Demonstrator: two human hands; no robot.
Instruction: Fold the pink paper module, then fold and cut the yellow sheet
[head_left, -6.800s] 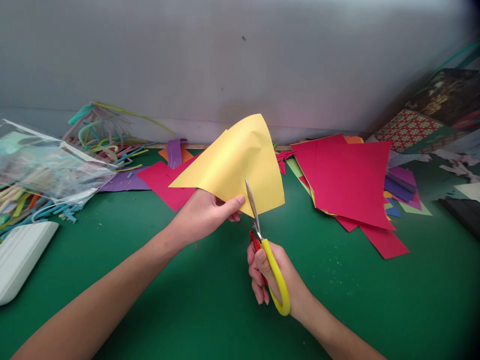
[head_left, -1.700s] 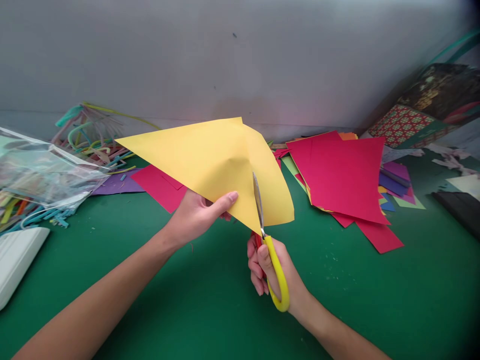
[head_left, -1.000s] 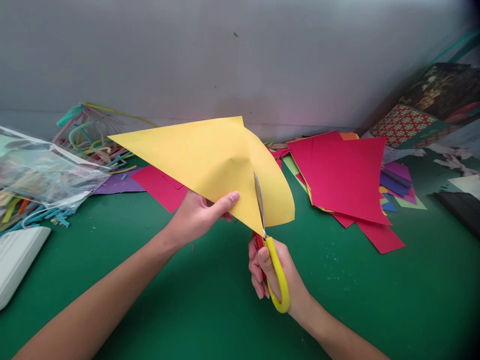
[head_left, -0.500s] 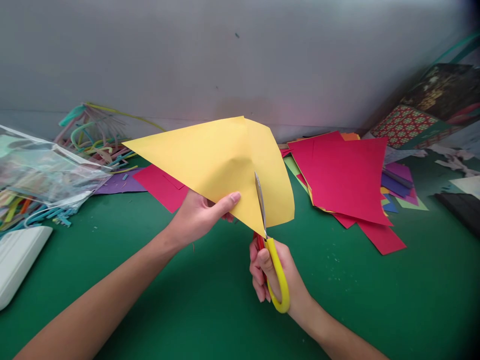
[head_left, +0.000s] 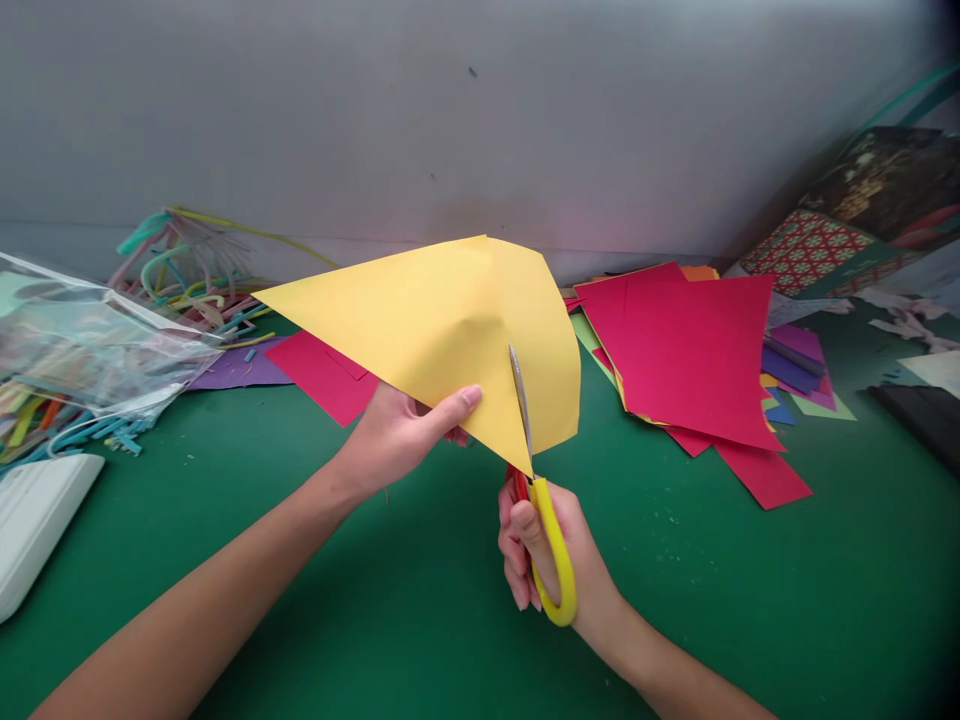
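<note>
A large sheet of yellow paper (head_left: 420,310) is held up over the green table, its pointed corner to the left and its right part curling away. My left hand (head_left: 405,435) grips its lower edge, thumb on the near face and fingers mostly hidden behind. My right hand (head_left: 555,540) is closed round the scissors (head_left: 559,560), which have a yellow and a red handle. One blade lies in front of the paper and points up along a cut; the other blade is hidden behind the sheet.
Red paper sheets (head_left: 690,350) are piled at the right over other colours. A clear plastic bag (head_left: 97,330) and pipe cleaners (head_left: 187,270) lie at the left, near a white object (head_left: 45,530). A patterned box (head_left: 825,250) stands at the far right against the grey wall.
The yellow sheet's right part has bent slightly inward to the left, and its left tip has shifted a little right. Both hands have stayed almost in place.
</note>
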